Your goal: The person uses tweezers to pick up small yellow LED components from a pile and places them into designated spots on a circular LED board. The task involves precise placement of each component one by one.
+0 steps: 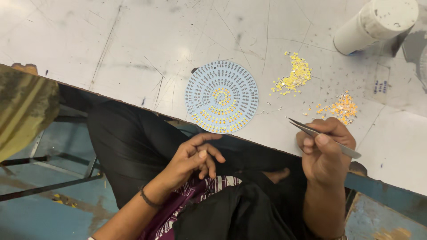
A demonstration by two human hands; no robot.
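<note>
At lower right of the frame, the right hand (326, 149) pinches metal tweezers (322, 138) between thumb and fingers, tips pointing left toward the round blue circuit board (221, 97) lying mid-frame at the near edge of the white surface (133, 49). The left hand (193, 158), lower centre, hangs loosely curled and holds nothing. Two small piles of yellow and orange chips (296, 75) lie right of the board.

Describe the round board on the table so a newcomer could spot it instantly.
On the scratched white table, at its near edge above the left hand, lies a pale blue round LED board. Unlike the loose yellow chip piles to its right, it is one flat disc with ringed chips.
</note>
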